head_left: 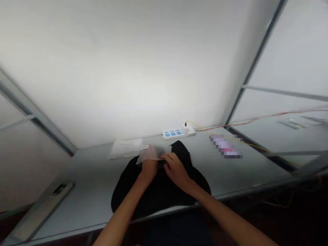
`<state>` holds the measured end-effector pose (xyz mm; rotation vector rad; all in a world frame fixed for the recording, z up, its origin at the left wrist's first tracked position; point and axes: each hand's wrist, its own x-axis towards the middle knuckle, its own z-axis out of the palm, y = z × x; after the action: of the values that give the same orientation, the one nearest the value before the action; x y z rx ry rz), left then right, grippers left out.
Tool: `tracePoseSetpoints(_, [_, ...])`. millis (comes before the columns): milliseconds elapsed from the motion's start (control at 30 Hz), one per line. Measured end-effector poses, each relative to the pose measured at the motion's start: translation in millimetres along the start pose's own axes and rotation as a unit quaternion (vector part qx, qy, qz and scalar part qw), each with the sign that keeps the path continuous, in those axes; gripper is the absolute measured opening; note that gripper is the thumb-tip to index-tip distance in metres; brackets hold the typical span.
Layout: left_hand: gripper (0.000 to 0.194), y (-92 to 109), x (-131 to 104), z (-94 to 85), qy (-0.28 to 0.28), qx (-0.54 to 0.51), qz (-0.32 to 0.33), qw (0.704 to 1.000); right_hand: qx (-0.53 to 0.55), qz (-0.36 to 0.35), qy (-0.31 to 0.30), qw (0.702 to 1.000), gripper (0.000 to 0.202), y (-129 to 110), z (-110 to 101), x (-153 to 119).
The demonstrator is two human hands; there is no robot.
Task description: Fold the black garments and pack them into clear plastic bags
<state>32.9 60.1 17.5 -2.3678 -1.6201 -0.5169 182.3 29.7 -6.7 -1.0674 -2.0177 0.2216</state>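
A clear plastic bag (144, 155) with a small white label lies over a black cloth item (151, 194), perhaps a garment, spread on the table. My left hand (151, 159) reaches inside the bag through its opening; the film blurs its fingers, so their closing is unclear. Something dark shows through the plastic beside those fingers. At the opening's right end, my right hand (175, 167) has its fingers bent and closed on the bag's edge. Part of the black cloth (181, 152) sticks up just beyond my right hand.
Another clear plastic bag (125, 148) lies flat at the back left of the grey table (87, 191). A white power strip (176, 134) with a plugged-in charger sits by the wall. A phone (225, 147) lies at right, and a larger-looking phone (46, 208) at front left. Metal frames flank both sides.
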Motion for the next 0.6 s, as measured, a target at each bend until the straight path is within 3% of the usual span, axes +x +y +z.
tracePoseSetpoints(133, [0.039, 11, -39, -5.8, 0.013, 0.006, 0.074, 0.997, -0.039, 0.024, 0.001, 0.999, 0.05, 8, -4, -2])
tracePoseSetpoints(233, [0.047, 14, -75, -11.0, 0.071, 0.001, 0.179, 0.981, -0.052, 0.005, -0.03, 0.998, 0.055, 10, -8, -6])
tracePoseSetpoints(300, [0.047, 9, -88, -16.6, 0.115, -0.002, 0.211, 0.971, -0.06, -0.02, -0.05, 0.997, 0.055, 10, -10, -10])
tracePoseSetpoints(400, [0.045, -4, -85, -25.5, 0.132, 0.03, 0.146, 0.98, -0.08, -0.051, -0.059, 0.994, 0.053, 11, -11, -13])
tracePoseSetpoints(500, [0.04, -19, -62, -28.5, 0.063, 0.083, 0.1, 0.99, -0.11, -0.073, -0.064, 0.989, 0.054, 11, -14, -12])
tracePoseSetpoints(600, [0.03, -30, -43, -22.4, 0.001, 0.107, 0.121, 0.987, -0.15, -0.103, -0.095, 0.979, 0.057, 10, -18, -10])
